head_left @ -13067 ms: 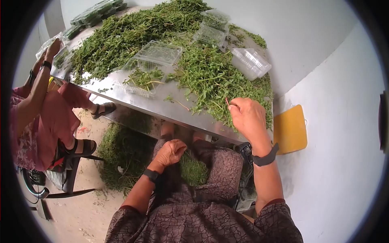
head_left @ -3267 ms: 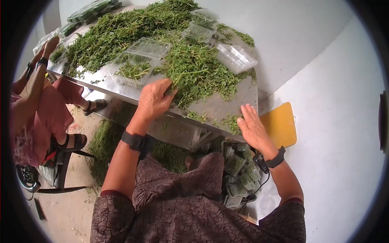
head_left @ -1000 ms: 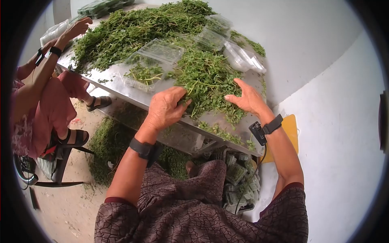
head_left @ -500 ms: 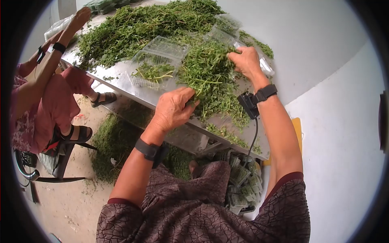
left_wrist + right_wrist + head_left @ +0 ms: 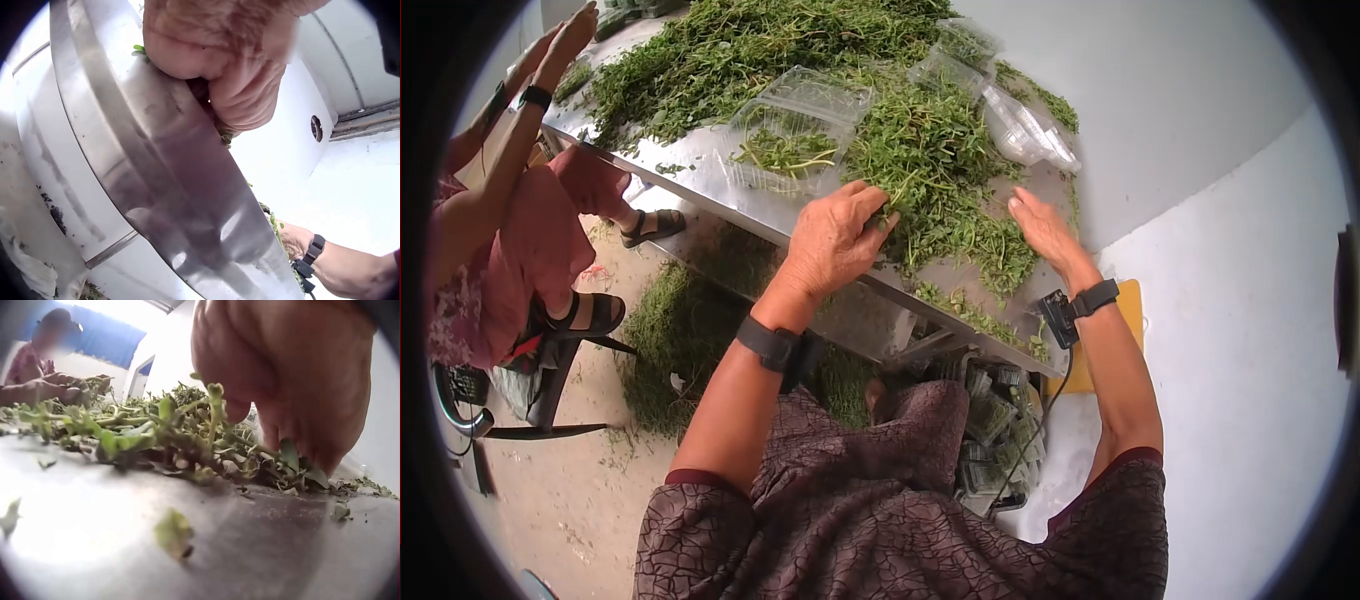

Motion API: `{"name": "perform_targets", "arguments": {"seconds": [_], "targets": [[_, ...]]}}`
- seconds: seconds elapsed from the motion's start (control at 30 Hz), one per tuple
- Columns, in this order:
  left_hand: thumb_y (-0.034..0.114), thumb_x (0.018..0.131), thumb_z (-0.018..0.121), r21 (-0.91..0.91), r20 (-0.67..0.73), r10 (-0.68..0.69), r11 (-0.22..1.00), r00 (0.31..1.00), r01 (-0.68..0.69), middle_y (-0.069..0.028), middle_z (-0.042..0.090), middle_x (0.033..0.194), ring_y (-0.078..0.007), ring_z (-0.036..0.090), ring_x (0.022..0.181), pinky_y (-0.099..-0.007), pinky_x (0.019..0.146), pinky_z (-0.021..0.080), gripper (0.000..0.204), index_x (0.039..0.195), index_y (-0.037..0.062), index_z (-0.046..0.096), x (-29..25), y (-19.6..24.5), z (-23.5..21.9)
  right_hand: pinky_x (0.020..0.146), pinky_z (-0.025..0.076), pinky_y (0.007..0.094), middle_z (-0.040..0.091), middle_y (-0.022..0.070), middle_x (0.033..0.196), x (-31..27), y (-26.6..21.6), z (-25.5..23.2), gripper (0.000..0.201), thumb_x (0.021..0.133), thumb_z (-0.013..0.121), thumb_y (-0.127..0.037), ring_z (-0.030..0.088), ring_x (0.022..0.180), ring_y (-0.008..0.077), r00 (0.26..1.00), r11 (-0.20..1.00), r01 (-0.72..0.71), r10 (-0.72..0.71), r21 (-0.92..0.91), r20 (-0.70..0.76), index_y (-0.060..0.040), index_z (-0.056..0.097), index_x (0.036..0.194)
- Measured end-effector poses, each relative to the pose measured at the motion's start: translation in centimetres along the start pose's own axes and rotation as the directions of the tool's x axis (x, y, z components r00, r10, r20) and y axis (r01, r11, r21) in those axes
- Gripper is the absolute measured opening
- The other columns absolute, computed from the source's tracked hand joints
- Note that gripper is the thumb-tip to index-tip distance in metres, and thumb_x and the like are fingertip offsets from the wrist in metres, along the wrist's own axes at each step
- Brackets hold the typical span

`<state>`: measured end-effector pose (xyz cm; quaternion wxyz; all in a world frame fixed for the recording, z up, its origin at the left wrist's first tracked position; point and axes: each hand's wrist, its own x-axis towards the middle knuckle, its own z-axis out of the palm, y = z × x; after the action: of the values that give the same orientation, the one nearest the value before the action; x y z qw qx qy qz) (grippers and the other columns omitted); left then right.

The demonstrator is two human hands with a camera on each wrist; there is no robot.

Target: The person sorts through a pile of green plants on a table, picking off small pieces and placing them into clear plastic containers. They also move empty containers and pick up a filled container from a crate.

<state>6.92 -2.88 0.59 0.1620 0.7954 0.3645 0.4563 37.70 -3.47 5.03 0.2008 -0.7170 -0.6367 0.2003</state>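
A loose pile of green leafy stems [image 5: 940, 150] lies on the metal table [image 5: 690, 190]. At its near left edge my left hand [image 5: 835, 240] pinches some greens between curled fingers and thumb; in the left wrist view a bit of green [image 5: 226, 139] pokes out under that hand [image 5: 234, 62], above the table edge. My right hand [image 5: 1048, 232] is at the pile's right side, palm inward, fingers extended and holding nothing visible. Seen from the right wrist, this hand [image 5: 281, 381] has its fingertips down beside the greens [image 5: 125, 434].
An open clear box [image 5: 800, 120] with some stems stands left of the pile; more clear boxes [image 5: 1020, 125] sit at its far right. Another person's hands [image 5: 560, 50] are at the left. Filled boxes [image 5: 1000, 430] lie below the table, near a yellow board [image 5: 1115, 340].
My right hand reached to the pile's far right side, then came back nearer and to the right, its fingers off the greens there. My left hand keeps its pinch. The other person's hands have moved.
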Motion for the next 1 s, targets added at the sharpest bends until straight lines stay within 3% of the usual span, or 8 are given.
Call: {"name": "perform_targets", "arguments": {"seconds": [0.13,0.43,0.6,0.7,0.8,0.9,0.97,1.0], "targets": [[0.017,0.085,0.066,0.019,0.001,-0.004,1.000,1.000,0.004,-0.0157,0.063,0.095,-0.0371,0.062,0.079,-0.0421,0.070,0.051,0.023,0.099,-0.0001,0.062,0.1,0.0,0.0,0.114,0.027,0.0375,0.034,0.0219,0.150,-0.9,-2.0,1.3,0.066,0.100,0.043,-0.046,0.032,0.140,0.0323,0.986,0.993,0.066,-0.080,0.101,0.144,0.0015,0.033,0.145],[0.018,0.086,0.066,0.037,0.018,-0.005,0.999,1.000,0.005,-0.0160,0.063,0.093,-0.0370,0.062,0.081,-0.0422,0.070,0.051,0.024,0.099,-0.0012,0.062,0.1,-0.3,0.0,0.118,0.017,0.0452,0.023,0.0254,0.153,-5.6,-8.3,5.9,0.063,0.098,0.048,-0.042,0.015,0.146,0.0364,0.884,0.929,0.370,-0.359,0.020,0.299,-0.0030,0.033,0.146],[0.020,0.085,0.066,-0.013,-0.004,-0.001,1.000,1.000,0.001,-0.0160,0.062,0.089,-0.0376,0.061,0.082,-0.0438,0.071,0.050,0.021,0.093,0.0007,0.061,0.1,0.0,-0.2,0.117,0.019,0.0470,0.027,0.0274,0.151,-9.6,-9.7,7.6,0.059,0.098,0.050,-0.037,0.019,0.144,0.0398,0.844,0.873,0.487,-0.465,-0.020,0.269,-0.0004,0.038,0.143],[0.021,0.084,0.065,-0.054,-0.010,-0.017,0.998,1.000,0.016,-0.0159,0.061,0.086,-0.0382,0.060,0.082,-0.0452,0.071,0.049,0.019,0.088,0.0028,0.061,0.1,-0.2,0.0,0.115,0.022,0.0504,0.033,0.0299,0.146,-11.5,-10.6,7.8,0.054,0.098,0.051,-0.034,0.025,0.140,0.0452,0.755,0.795,0.606,-0.585,0.026,0.297,0.0014,0.044,0.137],[0.022,0.085,0.064,-0.049,-0.022,-0.014,0.999,1.000,0.013,-0.0160,0.061,0.085,-0.0380,0.060,0.081,-0.0450,0.069,0.049,0.020,0.088,0.0030,0.061,0.1,-0.5,0.2,0.115,0.022,0.0512,0.033,0.0295,0.147,-12.4,-10.7,6.6,0.054,0.099,0.049,-0.035,0.025,0.140,0.0448,0.742,0.800,0.583,-0.596,0.142,0.307,0.0013,0.044,0.138],[0.022,0.085,0.064,-0.054,-0.059,0.036,0.998,0.998,-0.039,-0.0159,0.060,0.085,-0.0384,0.060,0.081,-0.0452,0.069,0.048,0.020,0.087,0.0030,0.060,0.0,-0.6,0.3,0.116,0.022,0.0445,0.032,0.0223,0.151,-10.9,-8.1,4.6,0.053,0.100,0.043,-0.038,0.024,0.143,0.0372,0.845,0.824,0.535,-0.521,-0.186,0.121,-0.0061,0.041,0.143],[0.022,0.085,0.064,-0.031,-0.042,0.017,0.999,0.999,-0.019,-0.0157,0.060,0.085,-0.0388,0.059,0.081,-0.0453,0.069,0.048,0.020,0.086,0.0030,0.059,0.1,-0.6,0.2,0.117,0.019,0.0453,0.031,0.0277,0.149,-10.1,-6.7,2.8,0.060,0.101,0.037,-0.045,0.024,0.142,0.0400,0.944,0.941,0.328,-0.330,-0.079,-0.020,-0.0010,0.040,0.142],[0.022,0.085,0.064,-0.030,-0.047,0.022,0.999,0.999,-0.024,-0.0157,0.060,0.085,-0.0388,0.059,0.081,-0.0453,0.069,0.048,0.020,0.086,0.0030,0.059,0.1,-0.6,0.1,0.117,0.019,0.0453,0.031,0.0277,0.149,-9.6,-5.3,2.4,0.060,0.101,0.037,-0.045,0.024,0.142,0.0400,0.942,0.940,0.332,-0.335,-0.082,-0.024,-0.0010,0.040,0.142]]}}
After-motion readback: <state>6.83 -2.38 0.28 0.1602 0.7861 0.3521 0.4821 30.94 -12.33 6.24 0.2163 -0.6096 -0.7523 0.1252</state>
